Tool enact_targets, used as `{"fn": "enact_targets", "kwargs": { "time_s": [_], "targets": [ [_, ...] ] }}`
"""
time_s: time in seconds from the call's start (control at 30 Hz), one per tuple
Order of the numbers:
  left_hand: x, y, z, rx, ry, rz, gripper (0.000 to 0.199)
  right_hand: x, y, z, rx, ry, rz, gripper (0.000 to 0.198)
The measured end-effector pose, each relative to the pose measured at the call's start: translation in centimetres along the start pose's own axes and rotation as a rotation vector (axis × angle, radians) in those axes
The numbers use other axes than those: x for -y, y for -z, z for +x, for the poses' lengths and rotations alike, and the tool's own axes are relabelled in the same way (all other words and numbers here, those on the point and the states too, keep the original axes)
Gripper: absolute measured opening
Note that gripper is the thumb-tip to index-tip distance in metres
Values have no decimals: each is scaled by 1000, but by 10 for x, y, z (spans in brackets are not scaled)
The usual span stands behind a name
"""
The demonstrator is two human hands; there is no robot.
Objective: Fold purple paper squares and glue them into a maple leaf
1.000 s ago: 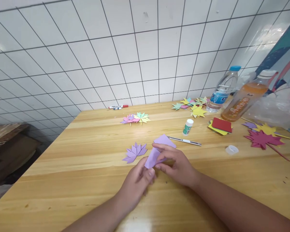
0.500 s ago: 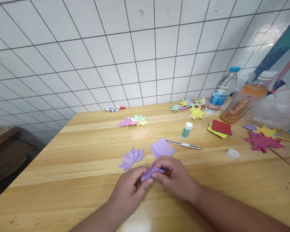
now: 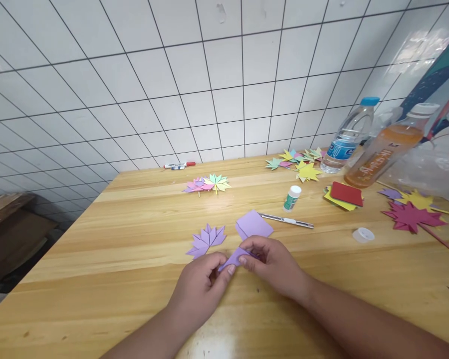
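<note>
A small folded piece of purple paper (image 3: 233, 260) is pinched between both hands, just above the table. My left hand (image 3: 202, 281) grips its left corner between thumb and fingers. On its right end, my right hand (image 3: 271, 262) holds it the same way, partly covering it. Beyond the left hand lies a purple folded paper leaf (image 3: 207, 240) with several points. A stack of purple paper squares (image 3: 253, 224) rests just beyond the right hand. Touching or close to that stack is a slim utility knife (image 3: 287, 221), and a glue stick (image 3: 292, 198) stands behind it.
Red and yellow paper squares (image 3: 346, 194) lie at the right, near a clear cap (image 3: 363, 235). Finished paper leaves (image 3: 411, 217) lie further right. A water bottle (image 3: 347, 139) and an orange drink bottle (image 3: 389, 149) stand behind. Markers (image 3: 179, 165) lie by the tiled wall.
The purple paper in my hands now looks flatter and narrower, its fold pressed closer together. Both hands stay on it. The view has shifted slightly.
</note>
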State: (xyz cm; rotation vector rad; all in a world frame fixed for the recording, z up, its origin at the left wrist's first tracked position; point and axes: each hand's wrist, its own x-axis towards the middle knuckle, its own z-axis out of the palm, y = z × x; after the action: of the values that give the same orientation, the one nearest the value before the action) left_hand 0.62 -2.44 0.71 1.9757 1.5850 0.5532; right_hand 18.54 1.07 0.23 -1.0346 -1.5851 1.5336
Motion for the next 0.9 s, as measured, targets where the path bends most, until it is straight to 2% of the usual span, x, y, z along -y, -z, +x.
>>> {"fn": "enact_targets", "kwargs": {
  "time_s": [0.17,0.43,0.7,0.9],
  "targets": [
    [-3,2,1,24,-51,18,30,1,0,-1,3,18,-23,13],
    [-2,1,2,-18,-78,-115,26,-3,0,1,-3,27,-44,12],
    [-4,2,2,62,-67,3,32,-3,0,-1,-7,25,-79,13],
    [-3,1,2,65,-94,17,32,-2,0,-1,-14,40,-137,11]
  ]
}}
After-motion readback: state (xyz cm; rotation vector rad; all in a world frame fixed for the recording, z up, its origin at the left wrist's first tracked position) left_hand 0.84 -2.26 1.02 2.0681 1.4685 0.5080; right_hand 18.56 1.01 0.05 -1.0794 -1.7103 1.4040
